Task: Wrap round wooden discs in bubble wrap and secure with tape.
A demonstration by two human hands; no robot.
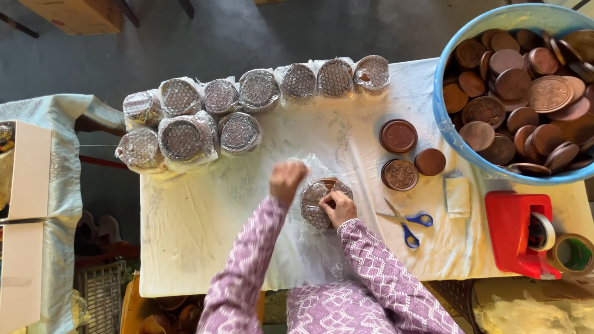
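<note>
— Progress looked well along, judging by the table [185, 247]. How many wrapped bundles [185, 139] did you count?

— Ten or so, in two rows at the far edge, well to the left of the blue tub [447, 133]. Each was a stack of brown discs sealed in clear film.

— And the one in hand?

— A stack of discs [317, 201] sat left of the tub and nearer the person, in the middle of the white cloth, on a sheet of clear plastic film [309, 247]. The left hand [286, 180] was closed in a fist, seemingly pulling film up beside the stack. The right hand [339, 207] pressed on top of the stack, fingers curled over it, holding it down.

— So not sealed yet?

— I'd judge it half wrapped; film was still loose around it.

— What remained?

— Plenty. The tub was heaped with loose discs [526, 99], and four more brown discs [399, 136] lay just left of its rim.

— Tools?

— Blue-handled scissors [405, 222] lay below the tub, just right of the right hand, untouched. A red tape dispenser [516, 235] stood right under the tub, with a tape roll [572, 253] beside it and a small folded cloth [458, 196] near the tub's lower left.

— So roughly?

— I couldn't tell the full count, but the heap suggested more lay ahead than behind.
</note>
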